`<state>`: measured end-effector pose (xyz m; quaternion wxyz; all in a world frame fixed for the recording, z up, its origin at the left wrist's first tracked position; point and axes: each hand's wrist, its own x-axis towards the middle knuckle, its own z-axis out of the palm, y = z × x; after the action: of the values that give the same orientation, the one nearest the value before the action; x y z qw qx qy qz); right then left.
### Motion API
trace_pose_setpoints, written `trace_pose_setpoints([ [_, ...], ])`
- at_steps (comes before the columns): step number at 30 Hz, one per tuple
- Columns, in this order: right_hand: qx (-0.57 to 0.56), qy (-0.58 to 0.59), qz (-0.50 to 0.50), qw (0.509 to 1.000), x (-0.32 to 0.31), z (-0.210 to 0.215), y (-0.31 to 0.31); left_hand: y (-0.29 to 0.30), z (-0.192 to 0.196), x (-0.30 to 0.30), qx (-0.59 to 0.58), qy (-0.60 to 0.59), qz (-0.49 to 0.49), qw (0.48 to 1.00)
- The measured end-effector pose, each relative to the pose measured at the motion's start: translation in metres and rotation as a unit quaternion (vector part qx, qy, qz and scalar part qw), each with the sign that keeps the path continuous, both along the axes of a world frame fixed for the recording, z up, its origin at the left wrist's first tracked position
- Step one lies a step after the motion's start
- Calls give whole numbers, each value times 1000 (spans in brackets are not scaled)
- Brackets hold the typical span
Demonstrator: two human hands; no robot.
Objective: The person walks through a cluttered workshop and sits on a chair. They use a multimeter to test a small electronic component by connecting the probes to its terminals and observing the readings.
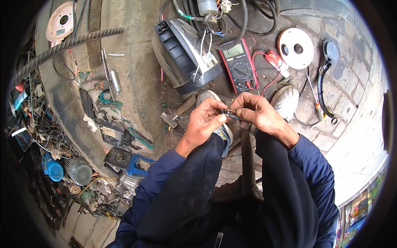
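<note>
Between my knees, both hands meet over a small dark part (232,115), thin and partly metallic; its kind is too small to make out. My left hand (203,122) pinches its left end between thumb and fingers. The other end is in the closed fingertips of my right hand (260,114), which hide much of it. Just beyond my hands lies a red-framed multimeter (239,68) with red and black leads. Left of the meter rests a black and clear plastic housing (186,58) with white wires on it. A hammer (169,119) lies by my left shoe.
At the right are a white disc (295,48), a curved black handle (324,76) and a screwdriver (319,111). A motor with wires (208,7) sits at the top. Scrap motors (79,170) and tangled wire fill the left, below a steel rebar (68,45).
</note>
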<state>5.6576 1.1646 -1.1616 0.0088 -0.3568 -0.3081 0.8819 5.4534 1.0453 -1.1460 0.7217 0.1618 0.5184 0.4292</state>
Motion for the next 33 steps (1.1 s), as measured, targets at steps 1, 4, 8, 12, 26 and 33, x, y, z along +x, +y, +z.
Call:
trace_pose_setpoints([
  [1, -12, 3, -1, 1000, 1, 0, 1, 0, 0, 0, 1, -2, 0, 1000],
  [4, -18, 10, -4, 1000, 2, -1, 1, 1, 1, 1, -3, -10, 1, 1000],
  [8, -12, 9, -10, 1000, 2, -2, 0, 1, 3, 1, -17, -9, 6, 1000],
  [12, -27, 25, -13, 999, 3, -3, 1, 2, 3, 2, -15, -8, 11, 1000],
  [26, -32, 25, -12, 999, 2, -3, 0, 3, 3, 2, -12, -1, 18, 1000],
  [33, -27, 15, -34, 999, 0, -5, -4, 2, 3, 2, 2, 9, -4, 1000],
])
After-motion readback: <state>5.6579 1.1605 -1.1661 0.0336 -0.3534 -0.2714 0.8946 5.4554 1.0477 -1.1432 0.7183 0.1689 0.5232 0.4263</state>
